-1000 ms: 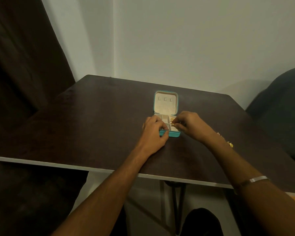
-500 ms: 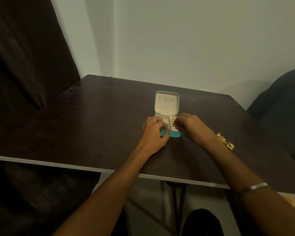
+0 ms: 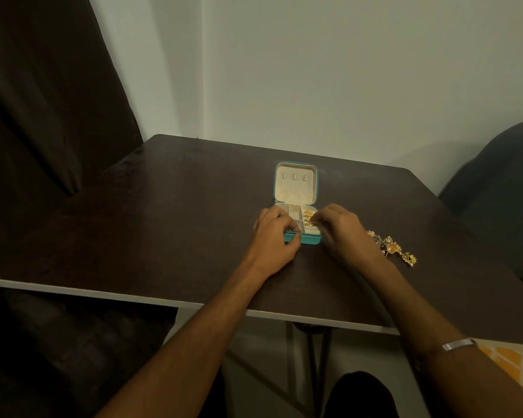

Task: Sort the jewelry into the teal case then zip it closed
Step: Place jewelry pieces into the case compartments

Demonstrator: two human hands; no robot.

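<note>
A small teal case lies open in the middle of the dark table, its cream lid standing up at the back. My left hand grips the case's front left corner. My right hand hovers at the case's right side, and its fingertips pinch a gold piece over the right compartment, where gold jewelry lies. More gold jewelry is strung out on the table to the right of my right wrist.
A dark curtain hangs at the left. A dark rounded chair back stands past the table's right edge. The table's white front edge runs below my forearms. A silver bangle is on my right forearm.
My right hand has shifted slightly left over the case, uncovering the loose jewelry on the table beside the wrist. My left hand has kept its grip on the case.
</note>
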